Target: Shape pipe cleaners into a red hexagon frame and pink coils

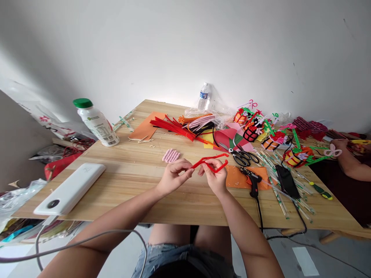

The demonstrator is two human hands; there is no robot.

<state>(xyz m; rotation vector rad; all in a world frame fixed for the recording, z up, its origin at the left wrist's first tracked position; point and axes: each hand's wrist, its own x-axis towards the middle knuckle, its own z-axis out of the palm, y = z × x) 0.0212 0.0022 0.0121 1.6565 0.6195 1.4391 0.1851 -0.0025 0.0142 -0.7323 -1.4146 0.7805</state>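
Observation:
A red pipe cleaner (213, 157), bent back on itself into two arms, is held above the table between both hands. My left hand (176, 176) pinches its left end between thumb and fingers. Farther along, my right hand (215, 177) grips it near the bend, with the two arms pointing right. Just beyond my left hand lies a small pink coiled piece (171, 155) on the wood. A bundle of red pipe cleaners (176, 128) rests farther back. To the right of my right hand sits a black glue gun (252, 180) on an orange sheet.
Scissors (242, 156), a phone (286, 181), wrapped sticks (278, 200) and a screwdriver (321, 190) lie at right. Several decorated baskets (271, 143) stand behind them. A white power bank (71, 189) and a bottle (97, 123) are at left. Another person's arm (353, 162) shows at far right.

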